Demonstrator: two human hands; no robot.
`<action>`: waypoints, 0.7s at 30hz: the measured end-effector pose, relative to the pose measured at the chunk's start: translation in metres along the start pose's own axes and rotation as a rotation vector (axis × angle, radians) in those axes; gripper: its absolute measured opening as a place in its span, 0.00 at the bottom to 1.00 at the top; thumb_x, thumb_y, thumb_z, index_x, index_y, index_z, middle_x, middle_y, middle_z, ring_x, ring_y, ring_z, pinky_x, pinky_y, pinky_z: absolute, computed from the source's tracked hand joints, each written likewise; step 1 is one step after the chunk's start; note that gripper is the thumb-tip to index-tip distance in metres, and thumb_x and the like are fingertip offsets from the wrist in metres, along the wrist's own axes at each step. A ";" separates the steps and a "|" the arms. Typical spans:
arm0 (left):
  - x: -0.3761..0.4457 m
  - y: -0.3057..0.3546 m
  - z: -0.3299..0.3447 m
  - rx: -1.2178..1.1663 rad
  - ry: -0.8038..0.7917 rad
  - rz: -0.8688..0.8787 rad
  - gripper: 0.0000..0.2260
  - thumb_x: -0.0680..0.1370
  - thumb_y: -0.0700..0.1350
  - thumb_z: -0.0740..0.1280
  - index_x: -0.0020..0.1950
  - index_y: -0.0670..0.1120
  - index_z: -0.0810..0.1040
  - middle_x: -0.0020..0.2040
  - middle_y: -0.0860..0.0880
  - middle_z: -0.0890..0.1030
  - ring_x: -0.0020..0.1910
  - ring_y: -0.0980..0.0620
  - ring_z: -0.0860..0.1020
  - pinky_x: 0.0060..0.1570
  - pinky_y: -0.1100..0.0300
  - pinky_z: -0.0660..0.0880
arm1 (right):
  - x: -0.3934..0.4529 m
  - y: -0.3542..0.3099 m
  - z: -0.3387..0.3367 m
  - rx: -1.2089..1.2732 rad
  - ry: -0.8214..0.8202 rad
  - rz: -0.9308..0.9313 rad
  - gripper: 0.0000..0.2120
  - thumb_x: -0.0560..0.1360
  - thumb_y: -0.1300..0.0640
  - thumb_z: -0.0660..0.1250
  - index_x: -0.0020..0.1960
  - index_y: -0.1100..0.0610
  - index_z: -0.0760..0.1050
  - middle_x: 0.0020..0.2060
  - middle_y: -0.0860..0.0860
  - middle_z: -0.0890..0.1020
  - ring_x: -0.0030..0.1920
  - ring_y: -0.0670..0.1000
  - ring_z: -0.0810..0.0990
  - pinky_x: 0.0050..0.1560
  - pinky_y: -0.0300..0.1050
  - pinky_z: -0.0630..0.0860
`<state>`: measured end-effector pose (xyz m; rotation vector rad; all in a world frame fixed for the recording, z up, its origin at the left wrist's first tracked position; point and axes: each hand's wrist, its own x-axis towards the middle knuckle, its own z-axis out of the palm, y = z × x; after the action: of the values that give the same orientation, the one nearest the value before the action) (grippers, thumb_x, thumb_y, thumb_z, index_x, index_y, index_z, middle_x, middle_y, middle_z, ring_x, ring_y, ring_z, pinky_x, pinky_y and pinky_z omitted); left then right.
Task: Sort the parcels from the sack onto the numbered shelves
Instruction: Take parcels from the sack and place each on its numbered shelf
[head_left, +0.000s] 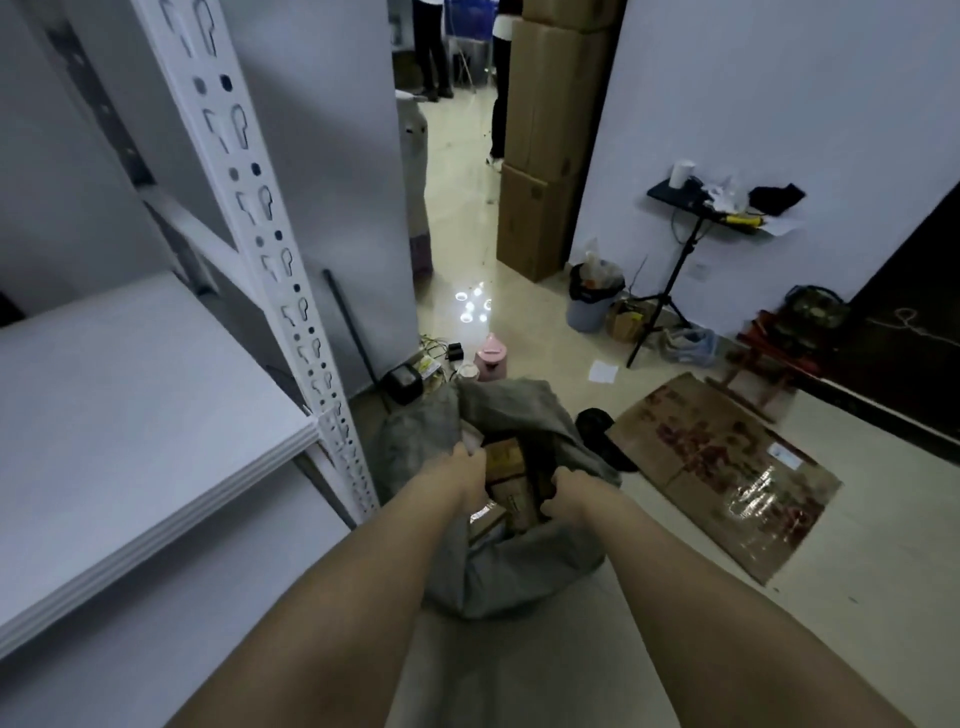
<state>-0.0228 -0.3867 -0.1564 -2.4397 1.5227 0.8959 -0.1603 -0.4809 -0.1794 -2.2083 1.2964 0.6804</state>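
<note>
Both hands, left hand (467, 467) and right hand (563, 493), reached into the grey sack (524, 571) on the floor beside the shelf (156, 415), fingers curled around brown parcels (511, 483) inside, presumably to lift one out.

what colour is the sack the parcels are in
Grey. The sack shows in the head view, on the floor beside the shelf post.

Both hands, left hand (470, 470) and right hand (563, 493), reach into the grey sack (524, 566) among brown parcels (511, 480).
</note>
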 end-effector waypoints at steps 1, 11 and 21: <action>0.006 0.001 -0.001 0.004 -0.011 -0.014 0.27 0.80 0.49 0.58 0.77 0.43 0.53 0.74 0.40 0.59 0.71 0.38 0.62 0.65 0.47 0.64 | 0.006 0.002 -0.004 -0.010 -0.015 -0.010 0.27 0.78 0.47 0.61 0.73 0.58 0.60 0.67 0.57 0.70 0.64 0.59 0.72 0.64 0.54 0.71; 0.093 -0.006 -0.024 0.064 -0.074 -0.097 0.23 0.80 0.48 0.59 0.74 0.44 0.61 0.73 0.41 0.62 0.70 0.40 0.64 0.65 0.49 0.65 | 0.100 0.008 -0.046 -0.101 -0.115 -0.106 0.28 0.78 0.45 0.59 0.73 0.57 0.60 0.68 0.57 0.69 0.65 0.58 0.71 0.64 0.53 0.71; 0.198 -0.018 -0.020 0.003 -0.126 -0.105 0.19 0.81 0.46 0.59 0.71 0.41 0.67 0.69 0.41 0.69 0.67 0.43 0.69 0.64 0.54 0.66 | 0.187 0.006 -0.067 -0.103 -0.154 -0.096 0.28 0.78 0.43 0.61 0.72 0.57 0.62 0.67 0.57 0.70 0.64 0.58 0.72 0.63 0.51 0.71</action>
<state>0.0636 -0.5401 -0.2519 -2.3852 1.3406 1.0052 -0.0743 -0.6464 -0.2484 -2.2341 1.0937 0.8788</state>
